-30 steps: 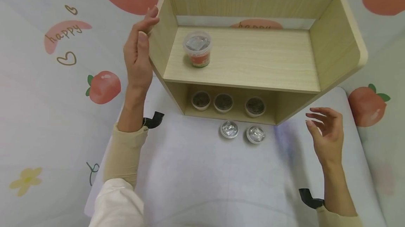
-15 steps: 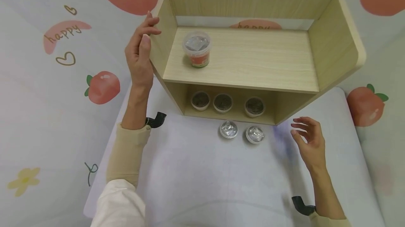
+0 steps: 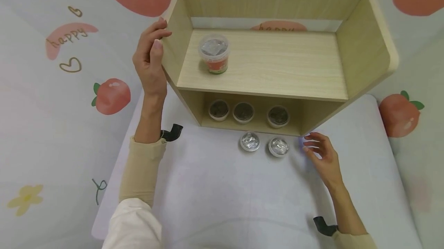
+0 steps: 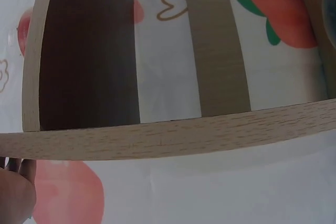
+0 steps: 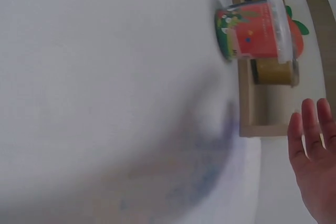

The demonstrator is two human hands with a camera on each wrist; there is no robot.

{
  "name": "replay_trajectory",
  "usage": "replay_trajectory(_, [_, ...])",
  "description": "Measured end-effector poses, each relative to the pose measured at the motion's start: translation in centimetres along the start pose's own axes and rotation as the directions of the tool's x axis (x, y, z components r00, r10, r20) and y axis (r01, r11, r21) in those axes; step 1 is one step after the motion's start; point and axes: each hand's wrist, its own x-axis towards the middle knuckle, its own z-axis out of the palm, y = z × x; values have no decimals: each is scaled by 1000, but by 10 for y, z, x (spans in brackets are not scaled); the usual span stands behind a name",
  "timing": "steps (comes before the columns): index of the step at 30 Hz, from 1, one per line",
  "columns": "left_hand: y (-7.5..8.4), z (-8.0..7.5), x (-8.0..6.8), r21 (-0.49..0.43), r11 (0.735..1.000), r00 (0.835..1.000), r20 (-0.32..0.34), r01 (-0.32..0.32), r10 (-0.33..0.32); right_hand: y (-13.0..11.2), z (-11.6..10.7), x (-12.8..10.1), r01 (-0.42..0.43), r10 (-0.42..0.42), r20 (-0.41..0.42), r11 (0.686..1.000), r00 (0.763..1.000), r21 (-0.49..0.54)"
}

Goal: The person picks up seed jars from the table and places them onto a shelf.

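Note:
My left hand rests against the left side panel of a light wooden two-tier shelf, its fingers straight at the panel's edge. In the left wrist view, part of that hand shows beside the wooden edge. My right hand, fingers spread and slightly bent, hovers by the shelf's lower right corner and holds nothing. To its left, two lidded plastic tubs stand in front of the shelf: a nearer tub and a farther tub. The right wrist view shows the nearer one's red and green label.
A lidded tub stands at the left of the upper tier. On the lower tier are a left tub, a middle tub and a right tub. A white table lies below; a fruit-printed cloth surrounds it.
My right hand has moved left and slightly toward me, from beyond the shelf's right side to near the tubs. My left hand has slid a little down along the side panel.

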Motion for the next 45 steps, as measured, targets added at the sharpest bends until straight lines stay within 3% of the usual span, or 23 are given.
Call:
replay_trajectory(4, [4, -1, -2, 31, 999, 1000, -3, 7, -7, 14, 5, -1, 29, -27, 53, 999, 998, -30])
replay_trajectory(8, [3, 0, -6, 33, 999, 1000, -7, -14, 14, 21, 11, -5, -9, 14, 85, 998, 996, -62])
replay_trajectory(17, [-14, 10, -10, -179, 982, 995, -93, -58, 41, 27, 22, -5, 9, -2, 117, 998, 993, -61])
replay_trajectory(21, [-17, 13, -11, -217, 974, 994, -102, -56, 34, 30, 27, -6, 1, 8, 133, 997, 991, -71])
replay_trajectory(35, [-13, 11, -8, -189, 980, 994, -98, -63, 45, -8, 53, -1, -18, 61, 182, 974, 981, -228])
replay_trajectory(45, [-14, 13, -10, -168, 984, 993, -110, -66, 48, 24, 56, -3, -1, 61, 180, 948, 982, -318])
